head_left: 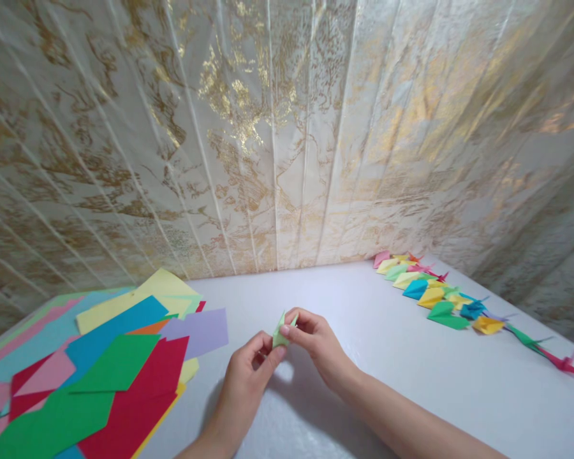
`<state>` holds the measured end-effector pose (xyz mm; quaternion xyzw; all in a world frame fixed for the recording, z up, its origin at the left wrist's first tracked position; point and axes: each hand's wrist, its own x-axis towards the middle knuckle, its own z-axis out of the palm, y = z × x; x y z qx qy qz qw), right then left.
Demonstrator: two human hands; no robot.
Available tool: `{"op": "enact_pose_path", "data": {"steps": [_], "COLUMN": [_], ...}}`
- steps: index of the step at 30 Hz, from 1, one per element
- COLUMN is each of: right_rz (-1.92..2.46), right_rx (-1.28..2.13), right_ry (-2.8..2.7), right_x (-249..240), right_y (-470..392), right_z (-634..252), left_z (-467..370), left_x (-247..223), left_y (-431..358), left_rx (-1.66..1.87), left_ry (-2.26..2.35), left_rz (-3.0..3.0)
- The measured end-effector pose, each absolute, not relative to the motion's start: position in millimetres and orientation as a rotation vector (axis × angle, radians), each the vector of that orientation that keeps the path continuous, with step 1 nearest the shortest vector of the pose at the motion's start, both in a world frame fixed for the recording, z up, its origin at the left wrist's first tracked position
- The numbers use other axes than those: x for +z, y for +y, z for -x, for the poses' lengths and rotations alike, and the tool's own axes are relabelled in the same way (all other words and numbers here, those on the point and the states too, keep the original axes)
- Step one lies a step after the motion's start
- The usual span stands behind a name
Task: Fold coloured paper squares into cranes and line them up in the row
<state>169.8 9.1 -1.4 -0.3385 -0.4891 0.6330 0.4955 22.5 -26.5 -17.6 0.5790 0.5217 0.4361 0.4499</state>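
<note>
Between my two hands, just above the white table (pixel 316 293), is a small folded piece of light green paper (pixel 279 336) with a pointed tip sticking up. My left hand (pixel 251 366) pinches its lower left part between thumb and fingers. From the right, my right hand (pixel 310 338) grips the upper part, the thumb lying across the front of the folds. Fingers cover much of the paper, so its full shape is hidden.
At left lies a spread pile of coloured paper sheets (pixel 119 363), with a lilac sheet (pixel 203 331) nearest my left hand. Along the right edge sit rows of folded paper figures (pixel 430 296), and a red paper crane (pixel 565 363). A gold-patterned curtain (pixel 249 140) hangs behind the table.
</note>
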Motion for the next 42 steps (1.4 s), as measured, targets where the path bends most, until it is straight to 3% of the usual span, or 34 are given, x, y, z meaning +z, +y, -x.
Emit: {"op": "enact_pose_path", "data": {"steps": [13, 19, 32, 42], "right_rz": [0.819, 0.882, 0.863, 0.679], "right_rx": [1.541, 1.348, 1.011, 0.302], "right_ry": [-1.183, -1.368, -1.691, -2.089], "right_x": [-0.5, -5.6, -1.3, -3.4], "right_y": [10.1, 16.2, 11.4, 14.3], "right_z": [-171.4, -176.6, -179.6, -184.4], "left_z": [-17.2, -7.7, -9.3, -9.3], "left_x": [-3.5, 15.1, 18.7, 17.9], "left_y": [-20.5, -17.4, -18.9, -17.5], "left_rx": [1.154, 1.296, 1.262, 1.181], "left_ry": [1.319, 1.344, 1.34, 1.366], "left_rz": [-1.543, -1.592, -1.639, -1.57]}}
